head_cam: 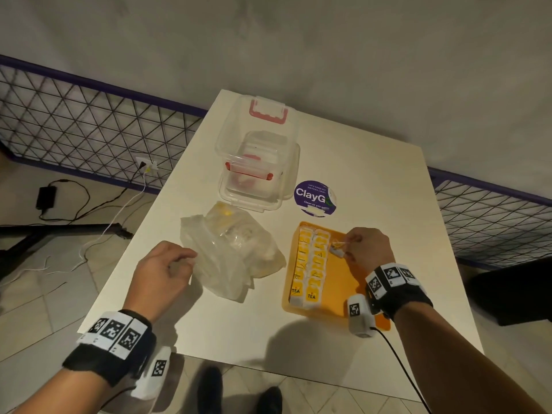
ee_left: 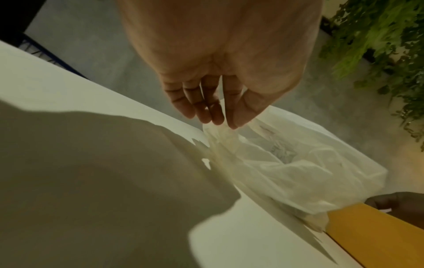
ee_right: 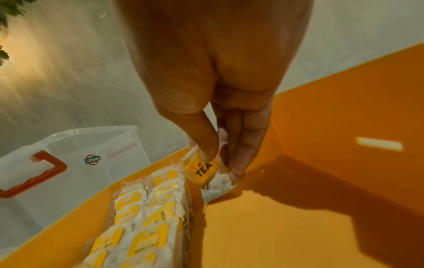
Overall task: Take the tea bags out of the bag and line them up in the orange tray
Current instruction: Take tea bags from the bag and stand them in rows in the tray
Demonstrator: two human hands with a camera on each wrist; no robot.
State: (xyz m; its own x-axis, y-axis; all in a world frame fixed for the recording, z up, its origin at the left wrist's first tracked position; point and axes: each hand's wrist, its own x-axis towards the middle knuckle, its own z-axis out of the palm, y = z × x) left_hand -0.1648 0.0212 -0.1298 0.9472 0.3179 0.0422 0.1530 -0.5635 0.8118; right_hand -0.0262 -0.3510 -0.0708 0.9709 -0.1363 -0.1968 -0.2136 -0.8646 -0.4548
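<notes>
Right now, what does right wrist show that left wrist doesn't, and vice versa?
Only right wrist: the right hand pinching a tea bag by its TEA tag, beside two rows of tea bags, plus the clear box with its red handle.

Only left wrist: the left hand pinching the plastic bag by its edge, and green foliage.

Both: the orange tray.

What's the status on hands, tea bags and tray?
Left hand pinches plastic bag. Right hand pinches tea bag over orange tray, beside two rows. Nothing blocking.
</notes>
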